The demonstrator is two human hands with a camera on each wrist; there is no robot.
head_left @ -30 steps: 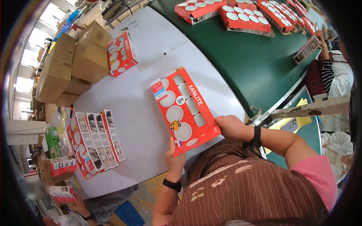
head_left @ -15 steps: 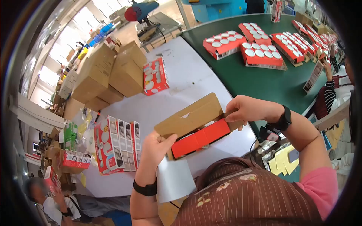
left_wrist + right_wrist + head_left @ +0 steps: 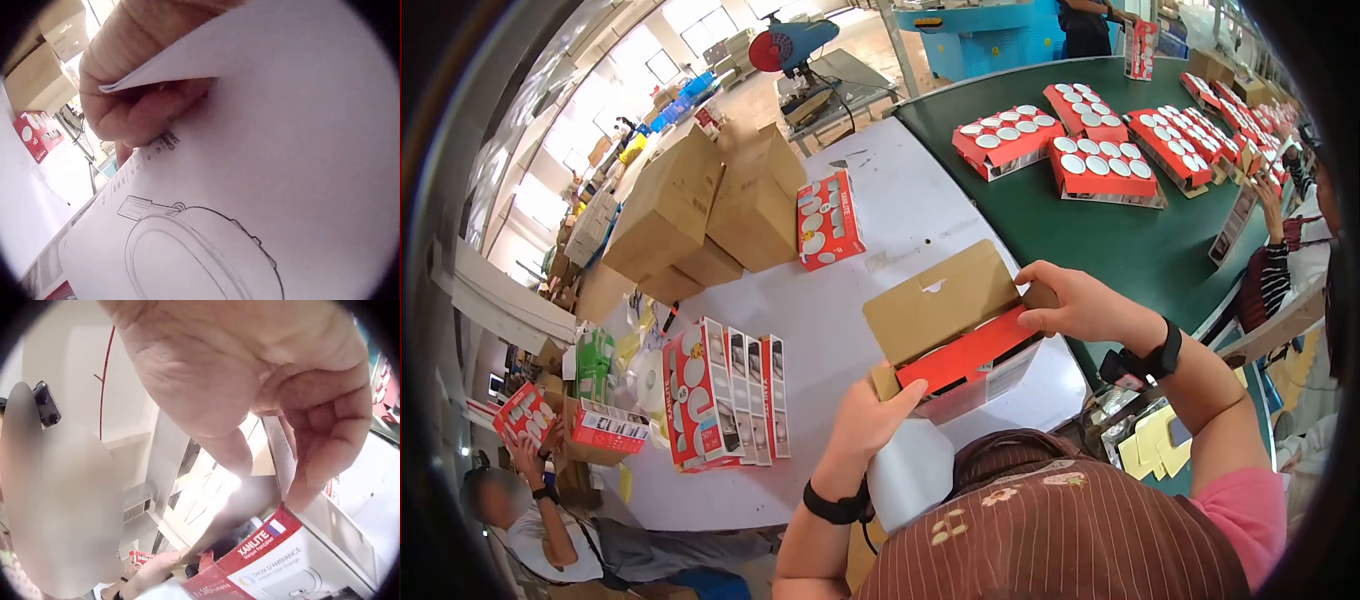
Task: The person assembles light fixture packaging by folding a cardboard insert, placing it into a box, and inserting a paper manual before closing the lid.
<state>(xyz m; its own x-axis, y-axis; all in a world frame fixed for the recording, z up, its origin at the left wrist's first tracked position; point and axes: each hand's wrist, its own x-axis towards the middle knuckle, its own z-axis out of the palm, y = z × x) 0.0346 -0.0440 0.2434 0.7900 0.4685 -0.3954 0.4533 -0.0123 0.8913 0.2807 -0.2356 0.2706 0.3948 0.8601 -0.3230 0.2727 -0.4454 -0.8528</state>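
Box point(image 3: 960, 352) is being held near the surface's point(image 3: 825, 335) near edge, between both hands; whether it's also being supported by the surface, can't tell. Left end is being gripped by the left hand point(image 3: 870, 415), thumb on the red panel; right end flap point(image 3: 1040, 295) is being pinched between thumb and fingers of the right hand point(image 3: 1075, 300). Best done, probably, with the end flaps being eased by their edges, both ends being kept level and no fold being forced: thin card is likely creasing if pushed mid-panel. Sheet point(image 3: 912, 470) is hanging below the left hand, so it's worth being kept out of the folds. Looks: lid point(image 3: 940, 295) is standing up, plain brown inside, small notch showing; panel is showing plain red, the box's outer sides are showing print. Contents are mostly being hidden.
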